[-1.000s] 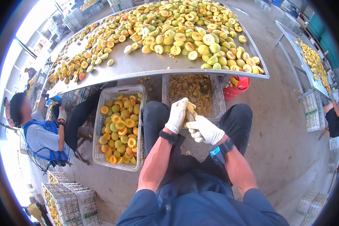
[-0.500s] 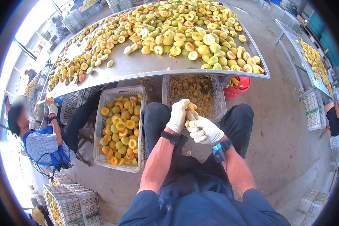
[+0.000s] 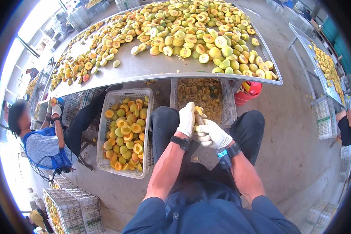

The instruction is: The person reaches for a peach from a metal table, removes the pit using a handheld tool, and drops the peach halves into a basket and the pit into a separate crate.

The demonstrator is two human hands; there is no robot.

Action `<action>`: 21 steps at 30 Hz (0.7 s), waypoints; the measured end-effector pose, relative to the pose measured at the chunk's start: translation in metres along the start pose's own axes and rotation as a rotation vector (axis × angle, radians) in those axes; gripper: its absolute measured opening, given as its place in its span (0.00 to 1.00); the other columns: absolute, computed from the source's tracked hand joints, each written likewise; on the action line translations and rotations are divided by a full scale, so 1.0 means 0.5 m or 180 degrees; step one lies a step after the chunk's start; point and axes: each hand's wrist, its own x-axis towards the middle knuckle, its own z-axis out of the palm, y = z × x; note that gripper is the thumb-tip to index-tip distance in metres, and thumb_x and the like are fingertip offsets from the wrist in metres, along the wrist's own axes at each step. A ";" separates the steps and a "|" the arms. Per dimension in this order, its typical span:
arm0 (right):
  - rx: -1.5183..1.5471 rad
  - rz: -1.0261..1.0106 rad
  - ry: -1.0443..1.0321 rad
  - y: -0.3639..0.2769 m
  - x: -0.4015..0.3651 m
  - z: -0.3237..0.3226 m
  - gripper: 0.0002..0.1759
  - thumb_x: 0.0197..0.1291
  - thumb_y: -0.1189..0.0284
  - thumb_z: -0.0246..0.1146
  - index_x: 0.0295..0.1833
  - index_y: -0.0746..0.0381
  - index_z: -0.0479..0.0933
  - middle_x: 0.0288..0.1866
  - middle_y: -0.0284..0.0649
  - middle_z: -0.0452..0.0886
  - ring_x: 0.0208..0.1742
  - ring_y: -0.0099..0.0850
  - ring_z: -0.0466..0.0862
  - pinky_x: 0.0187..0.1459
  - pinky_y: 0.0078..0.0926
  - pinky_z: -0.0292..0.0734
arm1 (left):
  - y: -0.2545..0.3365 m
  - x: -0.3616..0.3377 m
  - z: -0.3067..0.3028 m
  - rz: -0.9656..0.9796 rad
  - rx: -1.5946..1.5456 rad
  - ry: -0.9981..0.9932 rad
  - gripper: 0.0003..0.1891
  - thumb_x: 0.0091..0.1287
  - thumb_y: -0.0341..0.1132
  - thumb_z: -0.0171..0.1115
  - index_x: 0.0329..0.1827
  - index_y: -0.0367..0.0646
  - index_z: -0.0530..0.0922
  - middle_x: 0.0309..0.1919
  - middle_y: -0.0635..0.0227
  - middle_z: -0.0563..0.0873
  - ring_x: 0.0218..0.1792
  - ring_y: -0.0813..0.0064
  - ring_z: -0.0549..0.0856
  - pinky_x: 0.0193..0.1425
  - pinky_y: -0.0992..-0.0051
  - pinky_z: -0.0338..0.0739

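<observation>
My left hand (image 3: pixel 186 119), in a white glove, is closed around a yellow-orange peach half (image 3: pixel 199 110) at its fingertips. My right hand (image 3: pixel 212 133), also gloved, is curled shut just below and to the right. A narrow brownish piece (image 3: pixel 199 120) shows between the two hands; I cannot tell whether it is a tool's end or part of the fruit. Both hands meet above my knees, in front of a crate (image 3: pixel 229 102) holding wet-looking yellowish scraps. On my left stands a white plastic crate (image 3: pixel 101 150) filled with peach halves (image 3: pixel 125 130).
A metal table (image 3: pixel 144 68) piled with halved peaches (image 3: pixel 179 37) spans the front. A red bucket (image 3: pixel 243 97) stands under its right corner. At left sits a co-worker (image 3: pixel 46 146) in a blue apron. Stacked crates (image 3: pixel 76 208) are behind; another fruit-covered table (image 3: pixel 306 58) is far right.
My hands stay together at the fruit, with the left wrist turned slightly and the right fingers shifted a little. The whole view has moved slightly.
</observation>
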 end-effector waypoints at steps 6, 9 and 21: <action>0.0285 -0.0348 -0.0177 -0.028 -0.003 -0.006 0.04 0.67 0.73 0.58 0.43 0.55 0.68 0.25 0.27 0.68 0.15 0.15 0.62 0.15 0.14 0.59 | -0.011 0.030 -0.011 -0.0309 -0.1780 -0.0210 0.20 0.72 0.47 0.47 0.38 0.39 0.78 0.29 0.60 0.84 0.27 0.67 0.83 0.31 0.69 0.80; -0.0052 -0.0508 0.0225 -0.069 -0.012 0.008 0.07 0.65 0.73 0.57 0.46 0.57 0.68 0.26 0.29 0.70 0.17 0.16 0.65 0.16 0.16 0.62 | 0.006 0.011 -0.025 -0.0089 -0.0675 -0.0191 0.17 0.70 0.43 0.49 0.45 0.39 0.81 0.35 0.64 0.85 0.27 0.76 0.82 0.23 0.75 0.76; -0.5119 -0.1758 0.1907 -0.062 0.052 -0.058 0.10 0.58 0.75 0.56 0.45 0.68 0.71 0.31 0.57 0.80 0.32 0.52 0.82 0.35 0.46 0.78 | -0.007 0.013 -0.031 0.1295 0.2109 -0.0417 0.14 0.73 0.31 0.56 0.55 0.34 0.81 0.46 0.68 0.86 0.45 0.85 0.80 0.48 0.81 0.76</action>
